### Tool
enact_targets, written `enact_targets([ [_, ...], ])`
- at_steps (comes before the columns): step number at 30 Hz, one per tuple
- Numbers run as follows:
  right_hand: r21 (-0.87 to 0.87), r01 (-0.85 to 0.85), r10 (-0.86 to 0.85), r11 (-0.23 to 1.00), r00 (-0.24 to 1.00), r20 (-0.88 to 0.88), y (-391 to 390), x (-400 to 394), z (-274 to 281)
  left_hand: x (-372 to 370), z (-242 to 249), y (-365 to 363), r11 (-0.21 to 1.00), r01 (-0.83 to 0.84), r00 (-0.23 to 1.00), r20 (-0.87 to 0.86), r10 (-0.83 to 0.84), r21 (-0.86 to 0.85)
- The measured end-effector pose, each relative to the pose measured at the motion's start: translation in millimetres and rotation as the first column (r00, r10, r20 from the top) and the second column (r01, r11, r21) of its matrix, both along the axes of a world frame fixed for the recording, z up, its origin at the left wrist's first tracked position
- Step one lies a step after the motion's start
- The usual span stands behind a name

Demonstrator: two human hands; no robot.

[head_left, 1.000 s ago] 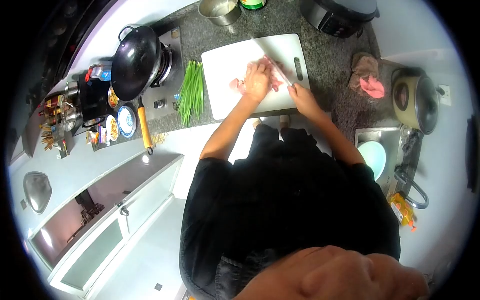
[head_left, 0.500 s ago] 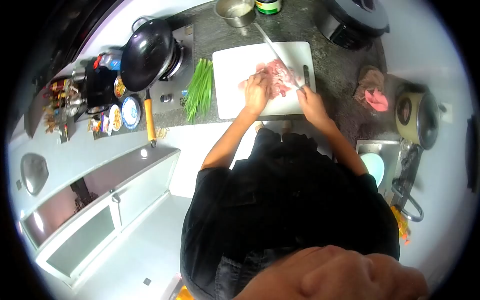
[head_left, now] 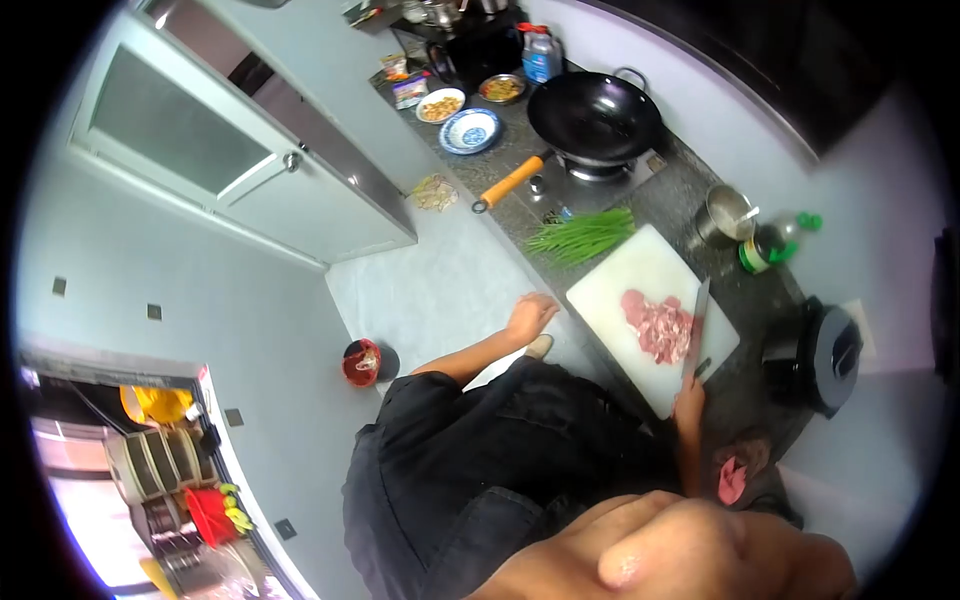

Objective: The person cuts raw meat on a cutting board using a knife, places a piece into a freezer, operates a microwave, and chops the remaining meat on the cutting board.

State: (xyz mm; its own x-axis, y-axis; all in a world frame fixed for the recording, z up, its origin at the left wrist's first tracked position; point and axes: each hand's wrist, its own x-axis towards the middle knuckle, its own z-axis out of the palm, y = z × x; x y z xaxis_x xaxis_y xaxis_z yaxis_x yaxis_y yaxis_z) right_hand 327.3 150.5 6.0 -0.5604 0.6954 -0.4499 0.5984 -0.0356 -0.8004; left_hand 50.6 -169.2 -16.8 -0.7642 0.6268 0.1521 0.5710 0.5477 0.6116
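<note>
My right hand point(head_left: 689, 401) is closed around the handle of a kitchen knife point(head_left: 699, 322). Its long blade lies over the right part of a white cutting board point(head_left: 612, 284), beside a heap of sliced raw meat point(head_left: 662, 328). Off the board, my left hand point(head_left: 532, 317) hangs in the air just past the counter's front edge, fingers loosely extended and nothing visible in them. A bunch of green stalks, like chives or scallions point(head_left: 583, 236), lies by the board's left corner.
A black wok point(head_left: 596, 115) with a wooden handle sits on the stove. Dishes of food and a blue-white plate point(head_left: 469, 131) stand beyond it. A metal bowl point(head_left: 725, 215), a jar point(head_left: 765, 248) and a black cooker point(head_left: 815, 355) line the back. A red bin point(head_left: 361, 363) stands on the floor.
My left hand has come off the meat and away from the board, past the counter edge. The view has turned toward the door and floor. The knife stays in my right hand.
</note>
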Motion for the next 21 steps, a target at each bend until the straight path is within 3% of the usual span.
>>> enact_targets([
  [5,-0.088,0.059,-0.059,0.994,0.998,0.012,0.8,-0.6,-9.5,-35.1,-5.7,-55.5,0.978,-0.197,0.98,0.022,0.196,0.068],
  [9,0.117,0.036,-0.038,0.992,0.999,0.01,16.0,6.4,-38.2,-82.5,-10.3,-68.9,0.951,-0.273,0.962,0.047,0.269,0.143],
  [11,0.21,0.009,-0.017,0.978,0.999,0.038,8.3,-8.1,-20.9,-115.0,-11.5,-74.7,0.941,-0.286,0.958,0.057,0.281,0.18],
  [13,0.188,-0.136,0.104,0.973,0.98,0.172,-18.4,-30.5,39.2,-154.1,-8.9,-82.5,0.93,-0.285,0.958,0.08,0.274,0.231],
  [18,0.391,-0.117,0.013,0.913,0.966,0.259,-59.6,-74.1,48.1,-257.4,-24.8,-119.7,0.872,-0.342,0.94,0.107,0.325,0.349],
  [19,0.486,-0.238,0.089,0.841,0.947,0.309,-55.3,-73.7,36.7,-273.0,-32.3,-127.7,0.845,-0.365,0.931,0.147,0.334,0.392],
  [21,0.501,-0.207,-0.043,0.84,0.896,0.442,-70.3,-102.0,44.9,-298.1,-36.0,-146.8,0.837,-0.382,0.924,0.161,0.347,0.391],
])
